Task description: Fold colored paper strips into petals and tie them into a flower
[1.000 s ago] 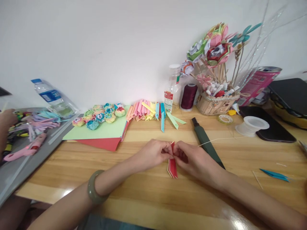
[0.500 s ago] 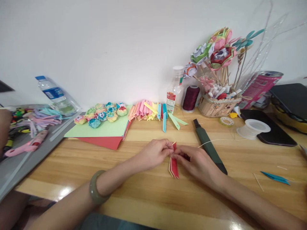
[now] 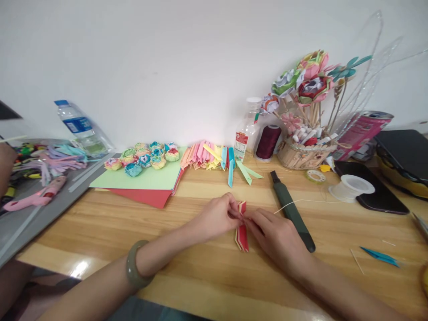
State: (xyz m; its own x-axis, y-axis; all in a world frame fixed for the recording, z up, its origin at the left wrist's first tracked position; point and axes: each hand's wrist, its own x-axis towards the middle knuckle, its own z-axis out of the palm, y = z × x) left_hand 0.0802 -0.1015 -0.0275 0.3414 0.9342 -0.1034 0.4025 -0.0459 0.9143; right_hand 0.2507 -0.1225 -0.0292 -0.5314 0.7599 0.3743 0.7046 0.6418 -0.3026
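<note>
A bundle of folded red and cream paper strips (image 3: 242, 238) stands out above and below my fingertips, over the wooden table. My left hand (image 3: 224, 216), with a green bangle on its wrist, pinches the bundle near its middle. Fingertips of my right hand (image 3: 272, 229) are pressed together at the same spot, from the right. A thin white thread (image 3: 301, 200) runs from a clear spool (image 3: 352, 187) to behind my right hand, where it seems to reach the pinched fingers. The fingers hide how the thread lies on the paper.
A dark green pen-like tool (image 3: 292, 214) lies beside my right hand. Farther back are paper flowers (image 3: 158, 159) on green sheets (image 3: 133, 180), folded colored strips (image 3: 203, 155), a glass bottle (image 3: 245, 133) and a flower basket (image 3: 306, 154). At left, a pink glue gun (image 3: 36, 198) lies on a grey board.
My right fingertips have shifted slightly at the middle of the red paper bundle, and my left fingers have moved a little lower over it. The view has tilted slightly.
</note>
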